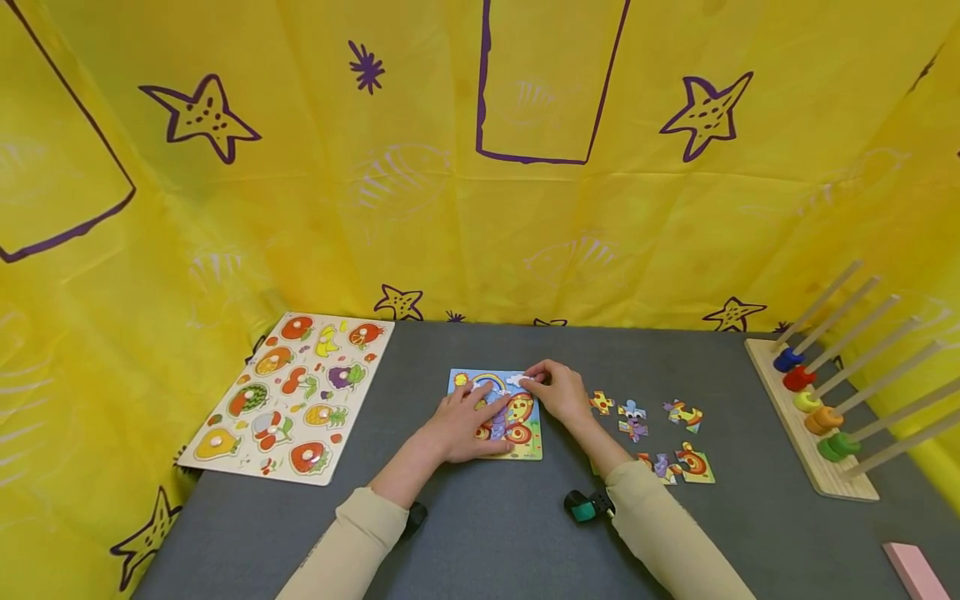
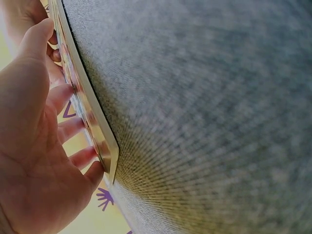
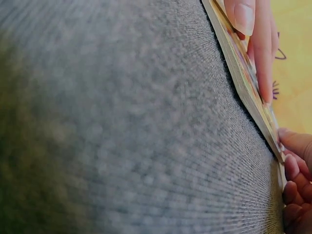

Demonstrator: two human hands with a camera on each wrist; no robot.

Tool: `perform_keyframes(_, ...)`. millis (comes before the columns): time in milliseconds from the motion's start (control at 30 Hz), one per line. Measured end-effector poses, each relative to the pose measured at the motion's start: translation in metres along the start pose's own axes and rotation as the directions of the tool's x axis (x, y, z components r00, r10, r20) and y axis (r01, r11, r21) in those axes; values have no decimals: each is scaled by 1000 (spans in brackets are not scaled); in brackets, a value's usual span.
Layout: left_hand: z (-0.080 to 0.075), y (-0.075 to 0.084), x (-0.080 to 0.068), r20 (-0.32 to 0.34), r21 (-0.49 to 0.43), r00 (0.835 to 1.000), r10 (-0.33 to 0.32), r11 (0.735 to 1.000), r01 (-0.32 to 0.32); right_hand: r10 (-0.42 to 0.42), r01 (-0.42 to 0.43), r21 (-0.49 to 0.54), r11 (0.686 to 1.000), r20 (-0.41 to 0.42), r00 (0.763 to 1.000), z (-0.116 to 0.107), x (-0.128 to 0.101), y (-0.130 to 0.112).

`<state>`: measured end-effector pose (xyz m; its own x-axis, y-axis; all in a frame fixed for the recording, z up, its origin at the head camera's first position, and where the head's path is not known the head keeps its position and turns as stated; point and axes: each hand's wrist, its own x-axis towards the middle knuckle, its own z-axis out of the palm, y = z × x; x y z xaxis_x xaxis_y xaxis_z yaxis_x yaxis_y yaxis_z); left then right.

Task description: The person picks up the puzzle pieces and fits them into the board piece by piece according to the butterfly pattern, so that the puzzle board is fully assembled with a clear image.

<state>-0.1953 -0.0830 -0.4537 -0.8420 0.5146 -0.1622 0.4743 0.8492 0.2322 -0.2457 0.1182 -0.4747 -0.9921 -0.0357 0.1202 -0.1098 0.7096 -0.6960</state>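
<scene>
A colourful jigsaw puzzle (image 1: 528, 446) with a rainbow, sun and butterfly lies in its thin tray on the grey table. My left hand (image 1: 463, 423) rests on it with fingers spread, hiding much of the picture's left half. In the left wrist view the left hand's fingertips (image 2: 84, 157) touch the puzzle's surface. At the far right corner, beside a white cloud, my right hand (image 1: 561, 393) grips the puzzle, thumb on top and fingers curled by the edge. Whether a separate piece lies under that thumb is hidden.
Loose jigsaw pieces (image 1: 684, 415) lie right of the puzzle, some partly behind the right forearm. A fruit peg puzzle board (image 1: 330, 458) lies at left. At right stands a wooden peg rack (image 1: 855, 487) with coloured rings; a pink block (image 1: 917, 571) lies near the front right.
</scene>
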Motion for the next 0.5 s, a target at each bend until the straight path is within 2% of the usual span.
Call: perform_keyframes(500, 1, 0, 0, -31, 1, 999, 15, 1000, -15, 23, -24, -60, 998, -16, 1000, 3, -1, -2)
